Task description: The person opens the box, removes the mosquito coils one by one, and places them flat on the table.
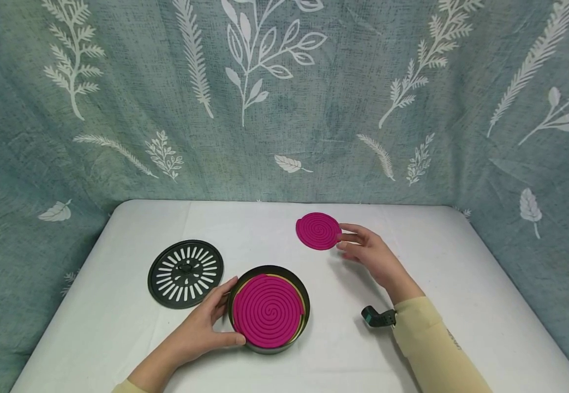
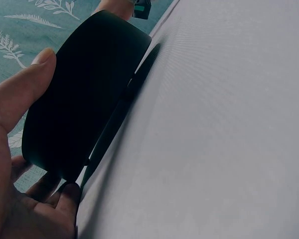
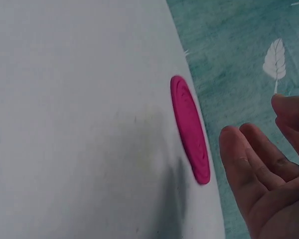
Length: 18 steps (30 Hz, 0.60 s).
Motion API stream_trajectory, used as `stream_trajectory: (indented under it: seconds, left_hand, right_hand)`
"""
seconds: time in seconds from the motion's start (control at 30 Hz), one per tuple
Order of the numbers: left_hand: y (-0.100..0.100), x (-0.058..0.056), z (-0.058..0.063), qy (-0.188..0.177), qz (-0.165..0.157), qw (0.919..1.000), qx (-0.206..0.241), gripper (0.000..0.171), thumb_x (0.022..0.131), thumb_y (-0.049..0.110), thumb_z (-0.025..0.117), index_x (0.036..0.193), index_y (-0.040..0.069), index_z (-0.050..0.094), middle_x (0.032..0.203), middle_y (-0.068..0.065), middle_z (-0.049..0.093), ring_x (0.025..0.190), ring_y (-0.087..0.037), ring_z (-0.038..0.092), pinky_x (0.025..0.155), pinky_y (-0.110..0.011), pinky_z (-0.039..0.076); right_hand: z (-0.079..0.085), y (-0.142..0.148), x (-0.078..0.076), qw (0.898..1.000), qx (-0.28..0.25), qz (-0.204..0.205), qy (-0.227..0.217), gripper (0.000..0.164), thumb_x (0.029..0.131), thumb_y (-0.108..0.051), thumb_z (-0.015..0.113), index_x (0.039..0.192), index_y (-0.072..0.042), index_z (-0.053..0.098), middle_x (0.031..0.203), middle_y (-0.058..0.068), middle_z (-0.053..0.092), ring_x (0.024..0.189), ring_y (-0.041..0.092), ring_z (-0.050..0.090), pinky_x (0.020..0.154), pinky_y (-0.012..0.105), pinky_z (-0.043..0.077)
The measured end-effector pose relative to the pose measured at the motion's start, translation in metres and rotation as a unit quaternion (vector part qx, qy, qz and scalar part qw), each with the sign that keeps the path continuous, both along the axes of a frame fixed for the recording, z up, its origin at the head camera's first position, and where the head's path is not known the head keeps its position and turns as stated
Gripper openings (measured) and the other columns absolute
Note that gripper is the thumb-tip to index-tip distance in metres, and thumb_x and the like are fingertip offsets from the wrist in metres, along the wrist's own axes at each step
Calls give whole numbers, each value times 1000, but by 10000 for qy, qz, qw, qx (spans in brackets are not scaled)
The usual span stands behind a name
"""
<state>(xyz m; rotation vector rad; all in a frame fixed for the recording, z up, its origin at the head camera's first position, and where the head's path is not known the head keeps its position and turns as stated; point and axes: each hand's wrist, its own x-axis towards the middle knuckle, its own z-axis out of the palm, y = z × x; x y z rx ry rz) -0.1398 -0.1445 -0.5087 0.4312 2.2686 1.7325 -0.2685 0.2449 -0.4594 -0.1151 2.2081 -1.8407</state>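
A round black tin (image 1: pixel 307 322) stands at the near middle of the table, a large magenta mosquito coil (image 1: pixel 269 311) lying in it. My left hand (image 1: pixel 210 327) grips the tin's left side, thumb at the near edge and fingers further back. The left wrist view shows the tin's dark side wall (image 2: pixel 84 94) between thumb and fingers. Further back lies a smaller magenta coil (image 1: pixel 317 231), flat on the table. My right hand (image 1: pixel 365 252) hovers at its right edge with loosely bent fingers. In the right wrist view, a gap separates those fingertips from the coil (image 3: pixel 190 130).
A black slotted lid (image 1: pixel 186 274) with a central knob lies left of the tin, near my left hand. White cloth covers the table (image 1: pixel 245 229). A green leaf-patterned curtain (image 1: pixel 284 136) hangs behind it. A small black camera (image 1: pixel 377 316) is strapped to my right wrist.
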Motion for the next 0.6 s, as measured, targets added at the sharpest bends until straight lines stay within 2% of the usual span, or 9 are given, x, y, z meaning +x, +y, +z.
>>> stream_trajectory:
  seconds: [0.23, 0.47, 0.6]
  left_hand:
    - [0, 0, 2, -127, 21, 9999, -36, 114, 65, 31, 94, 157, 24, 27, 158, 8, 26, 143, -16, 32, 116, -26, 29]
    - [-1, -1, -1, 24, 15, 10000, -44, 114, 66, 33, 93, 157, 19, 27, 158, 4, 26, 142, -21, 33, 116, -29, 30]
    - [-1, -1, -2, 36, 10, 10000, -5, 115, 65, 32, 93, 157, 20, 26, 158, 6, 26, 142, -19, 33, 115, -26, 30]
  right_hand:
    - [13, -18, 19, 9992, -25, 241, 320, 55, 95, -14, 67, 145, -5, 46, 138, 26, 49, 123, 42, 52, 95, 37, 56]
    - [19, -36, 35, 9963, -444, 642, 368, 51, 94, -11, 67, 142, -9, 49, 136, 27, 49, 122, 47, 51, 96, 40, 56]
    - [20, -45, 42, 9944, -526, 837, 386, 49, 95, -11, 67, 141, -9, 50, 133, 22, 53, 122, 42, 54, 97, 41, 55]
